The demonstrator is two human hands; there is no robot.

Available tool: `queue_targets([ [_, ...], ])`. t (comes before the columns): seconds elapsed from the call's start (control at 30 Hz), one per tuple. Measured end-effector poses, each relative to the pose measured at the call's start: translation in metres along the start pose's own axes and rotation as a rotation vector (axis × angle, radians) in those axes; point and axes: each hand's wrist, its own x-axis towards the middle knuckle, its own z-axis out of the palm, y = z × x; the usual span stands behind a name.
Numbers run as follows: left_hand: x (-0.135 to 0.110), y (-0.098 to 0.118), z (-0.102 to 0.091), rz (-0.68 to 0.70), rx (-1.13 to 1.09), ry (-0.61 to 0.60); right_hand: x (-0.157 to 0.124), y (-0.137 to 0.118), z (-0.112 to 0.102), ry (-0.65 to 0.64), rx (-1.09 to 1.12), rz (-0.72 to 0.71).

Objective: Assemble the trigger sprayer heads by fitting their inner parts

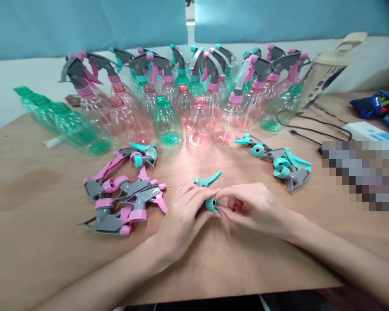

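Above the front part of the table, my left hand [183, 220] wraps round a grey and turquoise trigger spray head [210, 179], its lever sticking up and its collar facing right. Much of its grey body is hidden by my fingers. My right hand [254, 207] is closed in a pinch at the collar's open mouth; what lies between the fingertips is too small to make out. To the left lies a pile of mostly pink and grey spray heads [139, 194]. Several turquoise and grey spray heads [282, 166] lie to the right.
Behind my hands stand open pink bottles [199, 123] and a green bottle [168, 123], with several capped spray bottles behind. Green bottles [74, 127] lean at the left. A cream tumbler [327, 71], a black cable [314, 123] and a blue packet [372, 103] are at the right.
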Motion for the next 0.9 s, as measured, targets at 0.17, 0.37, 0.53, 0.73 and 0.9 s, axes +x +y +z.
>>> queue_targets([
  [0.17,-0.001,-0.001,0.001,0.002,-0.02,-0.018,0.001,-0.005,0.006,0.046,0.045,0.007],
  [0.37,0.002,0.001,-0.002,0.043,-0.003,0.006,0.001,-0.005,-0.001,0.055,0.042,0.029],
  [0.53,0.002,0.0,-0.004,0.022,0.017,0.015,-0.001,-0.002,-0.005,0.041,-0.02,0.016],
  [0.73,0.002,-0.002,-0.004,0.02,0.013,0.011,0.0,-0.002,-0.006,0.0,-0.02,0.032],
  [0.9,0.002,-0.003,0.0,0.011,-0.028,0.001,0.0,0.001,-0.002,0.034,-0.069,-0.049],
])
